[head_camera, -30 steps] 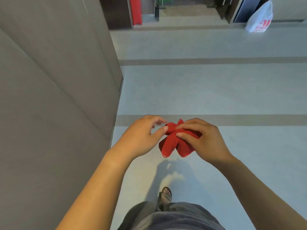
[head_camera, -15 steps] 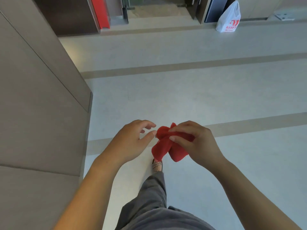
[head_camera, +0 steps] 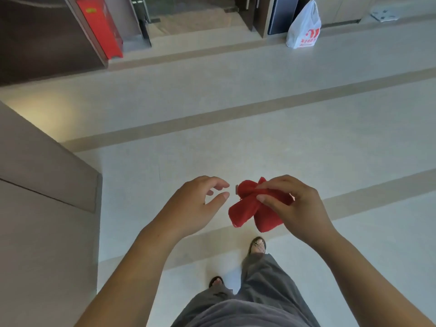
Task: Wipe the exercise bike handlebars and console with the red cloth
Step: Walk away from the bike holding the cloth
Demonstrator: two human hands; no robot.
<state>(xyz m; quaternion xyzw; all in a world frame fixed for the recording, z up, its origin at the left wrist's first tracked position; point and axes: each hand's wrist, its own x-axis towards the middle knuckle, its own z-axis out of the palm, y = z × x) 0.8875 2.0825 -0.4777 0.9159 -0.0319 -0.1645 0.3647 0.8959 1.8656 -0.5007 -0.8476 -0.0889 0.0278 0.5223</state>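
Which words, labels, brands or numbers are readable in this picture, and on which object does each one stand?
None can be read.
On the white plastic bag: red logo and red print, too blurred.
On the tall red panel: small yellow label, too blurred.
On the red cloth: small tag, too small.

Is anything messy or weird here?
Only small things: a white plastic bag sits alone on the floor far ahead, with what look like papers lying right of it. The red cloth is bunched in the right hand. Nothing looks spilled or broken.
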